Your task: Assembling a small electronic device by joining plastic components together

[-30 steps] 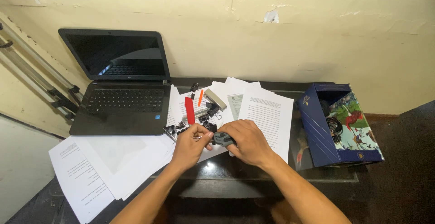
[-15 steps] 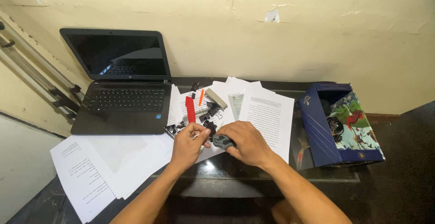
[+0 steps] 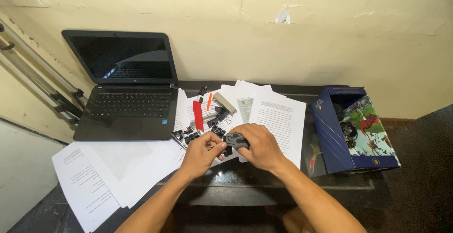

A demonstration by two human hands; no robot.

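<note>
Stapler [image 3: 235, 141], grey and dark, sits clenched in our right hand [image 3: 257, 145] above the counter's [image 3: 283, 181] near edge, while our left hand [image 3: 202, 152] pinches a small metal piece we cannot make out against its end. One blue box [image 3: 330, 138] lies on its side at the right, dark cords inside. One open laptop [image 3: 123, 91] fills the left; loose papers [image 3: 278, 120] and black binder clips [image 3: 218, 130] crowd the middle

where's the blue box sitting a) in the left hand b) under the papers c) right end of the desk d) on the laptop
c: the blue box lies at the right end of the desk, far from the laptop on the left.
</note>
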